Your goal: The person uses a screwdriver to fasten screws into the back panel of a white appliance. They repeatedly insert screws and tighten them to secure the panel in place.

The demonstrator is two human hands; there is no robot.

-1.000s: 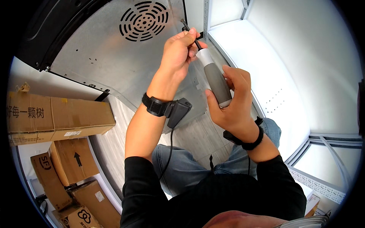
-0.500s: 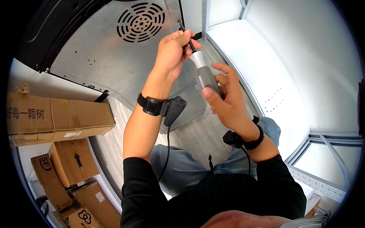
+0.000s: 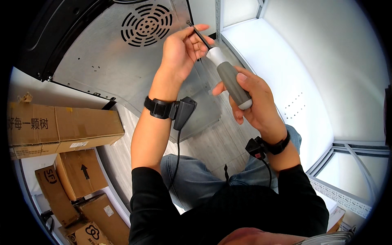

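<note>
A screwdriver [image 3: 232, 81] with a grey handle, white collar and dark shaft slants up to the left. Its tip meets a small screw-like fitting [image 3: 188, 23] near the right edge of a large metal panel [image 3: 118, 61]. My left hand [image 3: 179, 49] is curled loosely around the shaft just below the tip, its fingers partly behind it. My right hand [image 3: 257, 94] holds the handle near its butt end, thumb on the upper side and fingers beneath. Each wrist wears a black strap with a cabled black device.
The panel has a round slotted vent [image 3: 147, 26] and a black frame [image 3: 36, 45] at the upper left. Cardboard boxes [image 3: 87, 126] stack along the left. White metal shelving [image 3: 277, 69] stands close on the right, near my right hand.
My right hand has turned and shifted its grip, showing more of the handle. My left fingers have loosened from a pinch on the shaft. The view has shifted slightly.
</note>
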